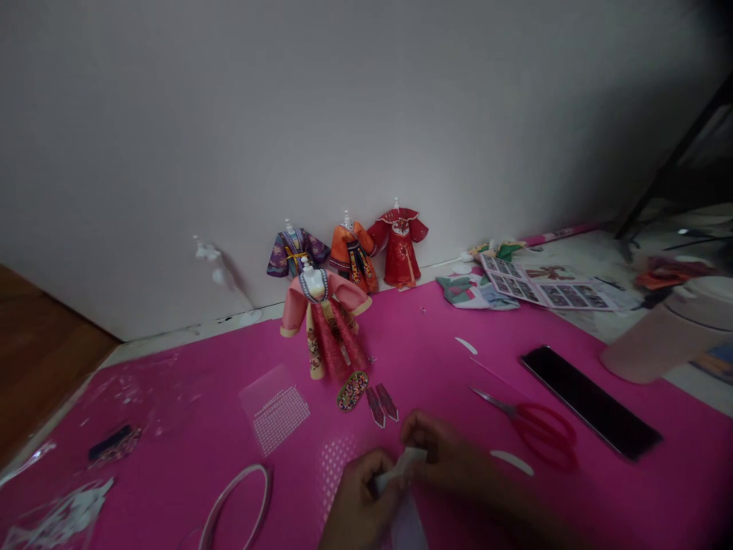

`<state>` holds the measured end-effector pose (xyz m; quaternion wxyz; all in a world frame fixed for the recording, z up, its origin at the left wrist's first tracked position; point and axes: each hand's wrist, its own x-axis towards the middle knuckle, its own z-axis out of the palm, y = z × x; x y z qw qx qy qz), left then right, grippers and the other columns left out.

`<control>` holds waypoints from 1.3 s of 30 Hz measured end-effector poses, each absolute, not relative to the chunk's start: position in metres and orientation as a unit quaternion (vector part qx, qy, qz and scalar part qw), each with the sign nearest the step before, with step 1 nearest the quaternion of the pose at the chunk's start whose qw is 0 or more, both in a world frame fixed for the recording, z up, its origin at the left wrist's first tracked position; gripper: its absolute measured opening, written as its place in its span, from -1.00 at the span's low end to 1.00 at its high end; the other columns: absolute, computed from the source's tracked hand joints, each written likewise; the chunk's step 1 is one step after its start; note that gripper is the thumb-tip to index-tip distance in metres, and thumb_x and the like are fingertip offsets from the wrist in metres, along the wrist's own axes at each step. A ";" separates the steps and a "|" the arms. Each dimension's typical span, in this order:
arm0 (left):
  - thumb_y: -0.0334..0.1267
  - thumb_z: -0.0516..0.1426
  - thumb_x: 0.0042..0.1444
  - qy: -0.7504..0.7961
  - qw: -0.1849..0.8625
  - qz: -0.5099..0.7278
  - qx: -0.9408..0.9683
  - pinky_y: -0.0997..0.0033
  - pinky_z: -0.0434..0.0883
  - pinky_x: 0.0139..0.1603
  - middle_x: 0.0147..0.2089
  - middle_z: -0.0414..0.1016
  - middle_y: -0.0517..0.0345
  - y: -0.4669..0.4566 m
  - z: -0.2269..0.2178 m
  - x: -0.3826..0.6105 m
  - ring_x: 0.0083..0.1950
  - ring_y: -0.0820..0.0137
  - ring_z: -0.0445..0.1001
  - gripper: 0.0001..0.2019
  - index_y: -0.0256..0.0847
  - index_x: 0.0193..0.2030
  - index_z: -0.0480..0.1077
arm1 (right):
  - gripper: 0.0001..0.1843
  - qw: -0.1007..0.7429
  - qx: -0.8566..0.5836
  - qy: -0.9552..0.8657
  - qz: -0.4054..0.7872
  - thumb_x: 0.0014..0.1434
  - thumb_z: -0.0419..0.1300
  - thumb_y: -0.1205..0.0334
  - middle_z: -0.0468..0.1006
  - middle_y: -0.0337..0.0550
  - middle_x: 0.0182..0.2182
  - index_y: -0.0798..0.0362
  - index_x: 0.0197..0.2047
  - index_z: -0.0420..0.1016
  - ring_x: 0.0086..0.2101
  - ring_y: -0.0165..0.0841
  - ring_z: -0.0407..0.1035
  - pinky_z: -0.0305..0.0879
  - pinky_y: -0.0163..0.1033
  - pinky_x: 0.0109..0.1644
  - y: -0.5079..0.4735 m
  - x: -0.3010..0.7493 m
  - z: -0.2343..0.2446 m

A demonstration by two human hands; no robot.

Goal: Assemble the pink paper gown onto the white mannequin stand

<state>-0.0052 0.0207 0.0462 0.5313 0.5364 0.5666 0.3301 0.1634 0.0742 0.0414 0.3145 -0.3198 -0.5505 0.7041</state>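
Observation:
Low in the head view, my left hand (362, 498) has its fingers closed on a small pale strip (404, 466); paper, tape or cloth, I cannot tell which. My right hand (443, 452) pinches the strip's other end. A translucent sheet (408, 523) lies under my hands. Just beyond them are two small dark red pointed pieces (382, 405) with light edging and an oval patterned piece (351, 391). Behind these stands a miniature pink and red dress (329, 321) on a white doll stand. The picture is dim and the hands are slightly blurred.
Red-handled scissors (544, 431), a black phone (592, 401) and a tumbler (667, 332) are on the right. Three more dressed stands, one a red dress (401, 244), line the wall. A sheet of small beads (280, 416), a white ring-shaped band (237, 500) and clear plastic (154, 389) lie left.

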 end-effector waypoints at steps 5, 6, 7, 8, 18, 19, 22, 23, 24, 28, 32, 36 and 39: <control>0.05 0.12 0.07 0.569 0.531 0.322 0.539 0.45 0.03 -0.47 -0.54 0.06 0.34 0.019 0.047 -0.004 -0.47 0.46 0.07 -0.64 -0.17 -0.51 0.17 | -0.72 0.325 -0.325 -0.546 0.700 -0.06 0.23 0.48 0.29 -0.44 -0.53 0.03 -0.31 0.27 -0.53 -0.51 0.14 -0.03 -0.36 -0.46 0.074 0.166 0.035; 0.04 0.12 0.08 0.571 0.531 0.321 0.538 0.45 0.03 -0.48 -0.54 0.06 0.34 0.019 0.047 -0.004 -0.47 0.46 0.07 -0.64 -0.17 -0.51 0.18 | -0.72 0.327 -0.325 -0.544 0.701 -0.06 0.24 0.48 0.29 -0.44 -0.52 0.03 -0.30 0.27 -0.52 -0.51 0.14 -0.02 -0.36 -0.46 0.075 0.166 0.035; 0.04 0.12 0.07 0.573 0.530 0.321 0.536 0.45 0.03 -0.48 -0.54 0.06 0.34 0.020 0.047 -0.004 -0.47 0.46 0.07 -0.65 -0.17 -0.51 0.19 | -0.72 0.328 -0.324 -0.543 0.702 -0.05 0.24 0.48 0.29 -0.44 -0.51 0.03 -0.30 0.27 -0.51 -0.51 0.14 -0.02 -0.36 -0.45 0.075 0.166 0.034; 0.03 0.13 0.07 0.575 0.530 0.321 0.534 0.45 0.02 -0.48 -0.54 0.06 0.34 0.020 0.048 -0.004 -0.47 0.46 0.06 -0.65 -0.17 -0.52 0.19 | -0.72 0.326 -0.323 -0.545 0.702 -0.04 0.24 0.47 0.30 -0.43 -0.50 0.03 -0.29 0.27 -0.50 -0.51 0.15 -0.01 -0.36 -0.44 0.075 0.166 0.033; -0.04 0.10 -0.01 0.560 0.561 0.322 0.518 0.43 0.05 -0.46 -0.53 0.05 0.34 0.019 0.053 -0.003 -0.46 0.46 0.07 -0.73 -0.16 -0.51 0.17 | -0.72 0.305 -0.320 -0.541 0.715 -0.03 0.26 0.46 0.29 -0.44 -0.52 0.04 -0.28 0.29 -0.51 -0.52 0.13 -0.03 -0.37 -0.45 0.077 0.170 0.037; -0.06 0.10 -0.02 0.559 0.564 0.322 0.516 0.43 0.05 -0.46 -0.53 0.05 0.34 0.018 0.053 -0.003 -0.46 0.46 0.07 -0.75 -0.16 -0.51 0.17 | -0.72 0.306 -0.323 -0.539 0.716 -0.04 0.27 0.46 0.29 -0.45 -0.53 0.04 -0.28 0.29 -0.52 -0.52 0.12 -0.04 -0.37 -0.46 0.077 0.170 0.038; -0.09 0.08 -0.04 0.558 0.568 0.324 0.511 0.43 0.03 -0.47 -0.54 0.04 0.35 0.018 0.052 -0.003 -0.47 0.46 0.05 -0.78 -0.15 -0.51 0.16 | -0.70 0.304 -0.328 -0.536 0.716 -0.07 0.25 0.49 0.29 -0.46 -0.55 0.04 -0.30 0.27 -0.53 -0.52 0.12 -0.04 -0.37 -0.46 0.077 0.169 0.038; -0.10 0.08 -0.05 0.559 0.568 0.325 0.510 0.43 0.03 -0.47 -0.54 0.04 0.35 0.018 0.051 -0.003 -0.47 0.46 0.05 -0.78 -0.15 -0.51 0.16 | -0.70 0.303 -0.328 -0.538 0.715 -0.07 0.24 0.50 0.29 -0.46 -0.55 0.03 -0.30 0.27 -0.53 -0.52 0.12 -0.05 -0.37 -0.46 0.077 0.169 0.037; -0.11 0.08 -0.06 0.559 0.568 0.326 0.509 0.43 0.03 -0.47 -0.54 0.05 0.35 0.018 0.051 -0.003 -0.47 0.46 0.06 -0.79 -0.15 -0.52 0.16 | -0.70 0.302 -0.328 -0.541 0.713 -0.08 0.22 0.51 0.29 -0.46 -0.55 0.03 -0.31 0.26 -0.53 -0.52 0.12 -0.05 -0.37 -0.46 0.077 0.168 0.037; -0.10 0.07 -0.06 0.560 0.569 0.323 0.509 0.42 0.03 -0.47 -0.55 0.04 0.34 0.017 0.050 -0.003 -0.47 0.46 0.06 -0.80 -0.15 -0.52 0.17 | -0.70 0.302 -0.332 -0.553 0.701 -0.07 0.23 0.50 0.29 -0.46 -0.55 0.01 -0.32 0.24 -0.53 -0.52 0.13 -0.06 -0.38 -0.47 0.077 0.167 0.033; -0.10 0.08 -0.05 0.563 0.562 0.320 0.514 0.41 0.03 -0.47 -0.54 0.07 0.33 0.017 0.051 -0.003 -0.47 0.45 0.07 -0.79 -0.16 -0.52 0.19 | -0.70 0.305 -0.319 -0.549 0.709 -0.06 0.24 0.47 0.33 -0.44 -0.52 0.01 -0.30 0.24 -0.51 -0.51 0.16 -0.02 -0.38 -0.45 0.076 0.168 0.035; -0.12 0.09 -0.07 0.565 0.552 0.324 0.521 0.41 0.03 -0.46 -0.54 0.07 0.33 0.019 0.051 -0.002 -0.46 0.44 0.08 -0.81 -0.16 -0.52 0.18 | -0.70 0.296 -0.331 -0.533 0.720 -0.07 0.25 0.46 0.35 -0.44 -0.54 0.02 -0.31 0.24 -0.52 -0.52 0.17 -0.01 -0.38 -0.45 0.076 0.168 0.039; -0.12 0.09 -0.07 0.563 0.551 0.328 0.520 0.41 0.04 -0.45 -0.55 0.07 0.33 0.019 0.050 -0.003 -0.47 0.44 0.08 -0.80 -0.16 -0.53 0.18 | -0.69 0.298 -0.332 -0.527 0.724 -0.08 0.27 0.45 0.35 -0.44 -0.55 0.02 -0.34 0.23 -0.53 -0.51 0.18 -0.02 -0.39 -0.46 0.077 0.168 0.040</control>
